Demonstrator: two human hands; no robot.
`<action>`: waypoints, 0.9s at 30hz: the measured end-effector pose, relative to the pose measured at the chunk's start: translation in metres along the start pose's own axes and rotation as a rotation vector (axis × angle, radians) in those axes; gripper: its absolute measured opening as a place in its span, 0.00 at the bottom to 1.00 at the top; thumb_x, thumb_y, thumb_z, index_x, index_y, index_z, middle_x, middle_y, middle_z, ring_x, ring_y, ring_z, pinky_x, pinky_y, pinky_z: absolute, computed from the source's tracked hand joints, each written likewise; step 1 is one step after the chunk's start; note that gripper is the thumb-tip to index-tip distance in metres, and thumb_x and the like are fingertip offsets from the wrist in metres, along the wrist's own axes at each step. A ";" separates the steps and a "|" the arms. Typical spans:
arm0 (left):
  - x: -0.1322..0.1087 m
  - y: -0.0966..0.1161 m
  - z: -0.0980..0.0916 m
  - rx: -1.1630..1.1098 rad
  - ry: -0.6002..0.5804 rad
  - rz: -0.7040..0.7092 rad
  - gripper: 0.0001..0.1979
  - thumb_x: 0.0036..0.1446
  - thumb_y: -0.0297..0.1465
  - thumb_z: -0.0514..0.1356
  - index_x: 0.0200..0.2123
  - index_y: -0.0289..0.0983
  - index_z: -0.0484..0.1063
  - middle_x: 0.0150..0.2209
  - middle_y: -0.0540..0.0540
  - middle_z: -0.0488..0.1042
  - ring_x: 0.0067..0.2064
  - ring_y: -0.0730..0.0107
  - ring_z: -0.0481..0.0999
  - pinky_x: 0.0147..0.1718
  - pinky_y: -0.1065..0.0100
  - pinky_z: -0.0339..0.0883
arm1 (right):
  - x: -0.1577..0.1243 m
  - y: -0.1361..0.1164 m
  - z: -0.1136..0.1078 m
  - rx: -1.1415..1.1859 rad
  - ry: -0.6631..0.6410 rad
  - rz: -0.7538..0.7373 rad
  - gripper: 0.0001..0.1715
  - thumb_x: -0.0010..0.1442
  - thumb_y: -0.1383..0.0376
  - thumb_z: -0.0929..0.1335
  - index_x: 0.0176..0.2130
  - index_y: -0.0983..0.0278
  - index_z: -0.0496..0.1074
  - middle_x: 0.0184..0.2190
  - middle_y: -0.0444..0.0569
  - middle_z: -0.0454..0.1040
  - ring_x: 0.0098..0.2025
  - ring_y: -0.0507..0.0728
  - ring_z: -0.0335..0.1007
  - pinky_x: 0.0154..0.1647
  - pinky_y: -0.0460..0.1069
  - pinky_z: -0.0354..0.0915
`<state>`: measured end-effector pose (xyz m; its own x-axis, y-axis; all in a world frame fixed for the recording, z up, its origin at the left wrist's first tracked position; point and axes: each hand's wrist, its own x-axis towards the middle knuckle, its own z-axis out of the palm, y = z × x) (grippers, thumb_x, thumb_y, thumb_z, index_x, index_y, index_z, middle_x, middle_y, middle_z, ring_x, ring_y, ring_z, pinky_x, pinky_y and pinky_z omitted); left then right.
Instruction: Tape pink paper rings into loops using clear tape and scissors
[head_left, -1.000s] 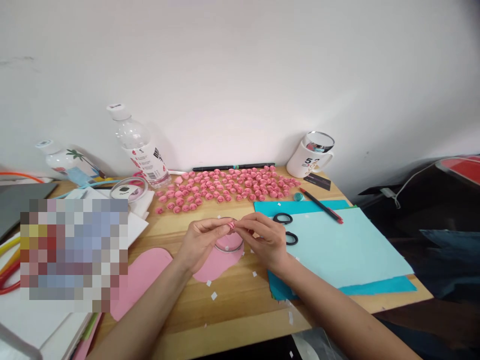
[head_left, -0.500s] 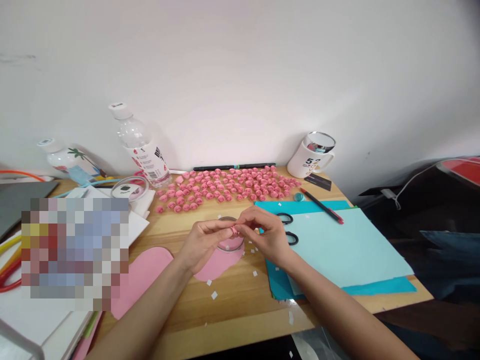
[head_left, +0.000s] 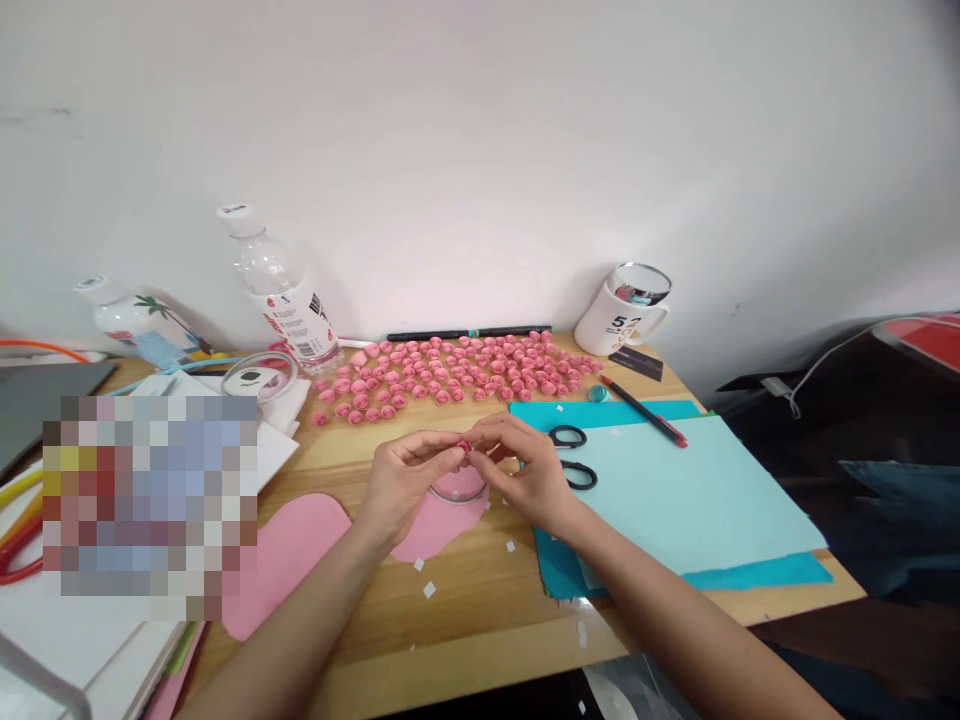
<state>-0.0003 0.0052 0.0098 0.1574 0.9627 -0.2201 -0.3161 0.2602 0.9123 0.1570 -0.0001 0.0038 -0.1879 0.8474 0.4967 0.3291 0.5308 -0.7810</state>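
My left hand [head_left: 405, 480] and my right hand [head_left: 525, 468] meet above the wooden table [head_left: 480, 600], fingertips pinched together on a small pink rolled paper rose [head_left: 465, 448]. Just under the hands lies a clear round tape roll [head_left: 459, 487] on a pink paper sheet [head_left: 300, 545]. Behind them, many finished pink paper roses [head_left: 450, 375] are spread in rows near the wall.
Black-handled scissors [head_left: 571, 455] lie on light blue paper [head_left: 697, 495] to the right, with a red pen [head_left: 643, 411] and a white mug [head_left: 622, 312] behind. Two plastic bottles [head_left: 281, 295] and a tape roll [head_left: 256, 378] stand at the left. Small white paper bits dot the table.
Both hands stayed together on the pink rose, shifting slightly upward and working it between the fingertips. Nothing else moved.
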 end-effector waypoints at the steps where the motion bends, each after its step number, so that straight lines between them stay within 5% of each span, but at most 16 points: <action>1: 0.000 0.000 0.000 0.003 0.002 0.005 0.09 0.38 0.27 0.69 0.28 0.35 0.79 0.28 0.45 0.80 0.29 0.69 0.76 0.36 0.66 0.69 | 0.000 0.001 0.000 0.014 0.003 0.015 0.07 0.56 0.67 0.65 0.37 0.63 0.72 0.33 0.48 0.71 0.29 0.50 0.69 0.26 0.44 0.68; 7: -0.001 0.002 0.001 0.000 -0.044 -0.009 0.12 0.38 0.26 0.69 0.32 0.35 0.79 0.31 0.45 0.80 0.31 0.67 0.78 0.37 0.65 0.71 | 0.000 0.001 0.002 0.122 0.019 0.138 0.05 0.56 0.68 0.66 0.36 0.63 0.69 0.30 0.47 0.72 0.30 0.51 0.71 0.27 0.45 0.69; 20: 0.000 0.000 -0.001 0.142 -0.009 0.086 0.09 0.41 0.29 0.68 0.30 0.35 0.79 0.27 0.47 0.79 0.28 0.68 0.76 0.31 0.68 0.72 | -0.001 0.002 0.001 -0.171 0.031 -0.194 0.06 0.56 0.71 0.65 0.35 0.63 0.71 0.34 0.51 0.70 0.34 0.53 0.70 0.30 0.46 0.70; 27: -0.003 -0.003 -0.001 0.470 0.099 0.473 0.04 0.44 0.28 0.65 0.28 0.38 0.79 0.31 0.47 0.77 0.33 0.69 0.75 0.34 0.69 0.71 | 0.000 -0.005 0.002 0.130 -0.071 0.134 0.07 0.57 0.69 0.65 0.33 0.63 0.73 0.39 0.51 0.72 0.35 0.52 0.71 0.26 0.44 0.68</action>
<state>-0.0008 0.0013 0.0079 0.0088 0.9732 0.2297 0.1147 -0.2292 0.9666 0.1538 -0.0027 0.0071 -0.2172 0.9070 0.3607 0.2338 0.4071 -0.8829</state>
